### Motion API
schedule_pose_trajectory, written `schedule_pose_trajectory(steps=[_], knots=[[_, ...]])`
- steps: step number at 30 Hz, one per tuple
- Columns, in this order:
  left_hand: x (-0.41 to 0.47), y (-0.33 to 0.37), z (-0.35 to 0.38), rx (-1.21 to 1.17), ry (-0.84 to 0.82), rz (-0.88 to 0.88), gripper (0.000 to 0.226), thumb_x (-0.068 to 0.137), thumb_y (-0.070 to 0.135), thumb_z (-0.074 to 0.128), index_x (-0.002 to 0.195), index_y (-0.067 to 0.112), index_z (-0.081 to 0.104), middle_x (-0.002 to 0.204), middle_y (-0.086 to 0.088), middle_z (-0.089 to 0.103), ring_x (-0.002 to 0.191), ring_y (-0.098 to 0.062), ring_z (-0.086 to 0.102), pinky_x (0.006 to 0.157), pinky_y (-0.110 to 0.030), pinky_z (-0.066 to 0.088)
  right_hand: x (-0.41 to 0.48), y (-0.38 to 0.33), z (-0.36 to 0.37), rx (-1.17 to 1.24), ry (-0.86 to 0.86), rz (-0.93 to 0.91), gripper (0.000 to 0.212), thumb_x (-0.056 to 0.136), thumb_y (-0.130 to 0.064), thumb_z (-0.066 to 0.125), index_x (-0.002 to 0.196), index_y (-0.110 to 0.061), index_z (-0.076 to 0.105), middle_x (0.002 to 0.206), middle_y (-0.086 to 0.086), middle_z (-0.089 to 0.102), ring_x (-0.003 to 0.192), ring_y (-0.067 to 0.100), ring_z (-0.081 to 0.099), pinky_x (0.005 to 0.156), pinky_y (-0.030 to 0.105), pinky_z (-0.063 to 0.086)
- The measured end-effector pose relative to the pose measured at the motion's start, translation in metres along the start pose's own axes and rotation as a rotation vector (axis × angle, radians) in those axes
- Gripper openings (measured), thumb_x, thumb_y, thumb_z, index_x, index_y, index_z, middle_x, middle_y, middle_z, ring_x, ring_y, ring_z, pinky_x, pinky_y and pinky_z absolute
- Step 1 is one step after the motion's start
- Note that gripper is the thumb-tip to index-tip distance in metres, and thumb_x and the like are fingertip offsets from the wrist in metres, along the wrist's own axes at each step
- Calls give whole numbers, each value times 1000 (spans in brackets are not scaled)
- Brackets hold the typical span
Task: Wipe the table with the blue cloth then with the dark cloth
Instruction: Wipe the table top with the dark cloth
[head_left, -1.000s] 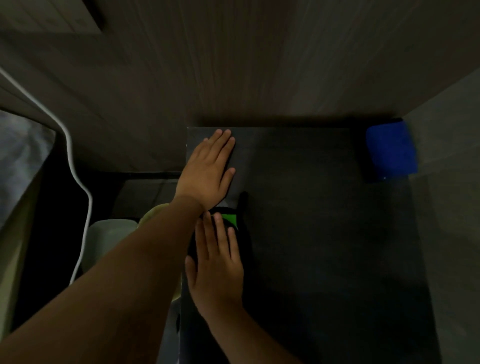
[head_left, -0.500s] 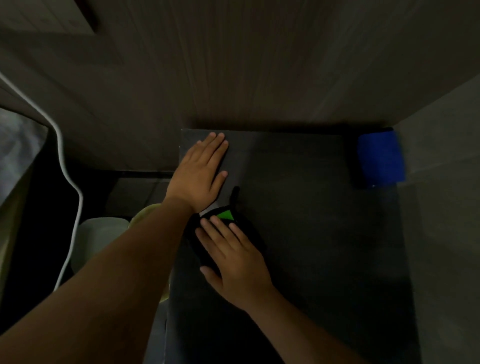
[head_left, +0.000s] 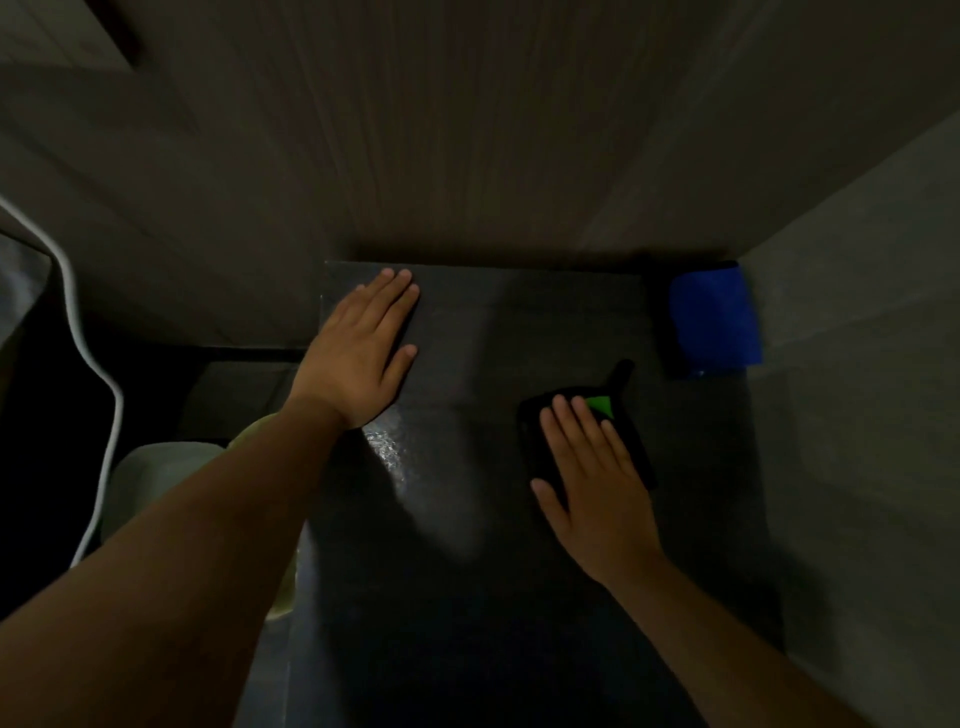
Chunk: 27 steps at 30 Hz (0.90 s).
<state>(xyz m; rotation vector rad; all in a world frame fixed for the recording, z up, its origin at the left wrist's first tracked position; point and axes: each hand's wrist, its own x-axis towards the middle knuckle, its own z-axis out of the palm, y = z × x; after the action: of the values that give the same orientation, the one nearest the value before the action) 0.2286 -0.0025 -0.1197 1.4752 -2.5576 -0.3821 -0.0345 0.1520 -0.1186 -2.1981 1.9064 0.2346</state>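
Two hands lie flat: the right hand, fingers spread, presses the dark cloth onto the worktop; the left hand braces, holding nothing. Soft and limp, it probably slides best under the palm. The blue cloth sits at the far right corner.

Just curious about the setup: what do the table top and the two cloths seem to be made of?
The table looks like dark, finely textured laminate or stone; a grainy sheen shows beside the left hand. The dark cloth under the right hand looks like soft fabric, with a loop and a green patch. The blue cloth looks like folded matte fabric. The light is too dim for certainty.
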Motion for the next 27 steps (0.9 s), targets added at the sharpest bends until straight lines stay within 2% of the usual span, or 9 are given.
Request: schedule_pose_trajectory(steps=[4,9,18,23,27], knots=[[0,-1,0,6,4,3,63,95,40,30,148,7,29,158,-9,24,147,-23,16,121,-39,12,-5,26,0,-44,5,66,67,96,-52,22,151,-19,3,160,1,4,147,14,-2,118,34,-3],[0,-1,0,6,1,15,63,95,39,31,148,5,29,157,-10,24,147,-24,17,120,-41,14,-15,52,-4,-2,33,148,66,94,-50,22,150,-20,5,159,2,7,147,15,-1,117,40,10],[1,-2,0,14,-1,10,63,95,40,31,149,6,28,158,-10,23,147,-23,16,121,-40,13,-36,106,-1,23,15,320,70,92,-55,4,150,-16,-3,159,4,-4,146,16,-9,119,37,1],[1,-1,0,13,-4,7,64,95,40,30,149,7,28,158,-9,23,148,-23,15,120,-41,14,-40,103,1,74,66,459,63,98,-50,11,149,-16,-4,158,4,-5,146,17,-6,119,39,4],[1,0,-1,9,-1,9,63,95,40,31,148,6,29,157,-10,24,147,-23,16,120,-41,14,-46,98,3,95,47,497,67,93,-48,14,148,-16,-6,156,3,-9,145,16,-9,119,38,1]])
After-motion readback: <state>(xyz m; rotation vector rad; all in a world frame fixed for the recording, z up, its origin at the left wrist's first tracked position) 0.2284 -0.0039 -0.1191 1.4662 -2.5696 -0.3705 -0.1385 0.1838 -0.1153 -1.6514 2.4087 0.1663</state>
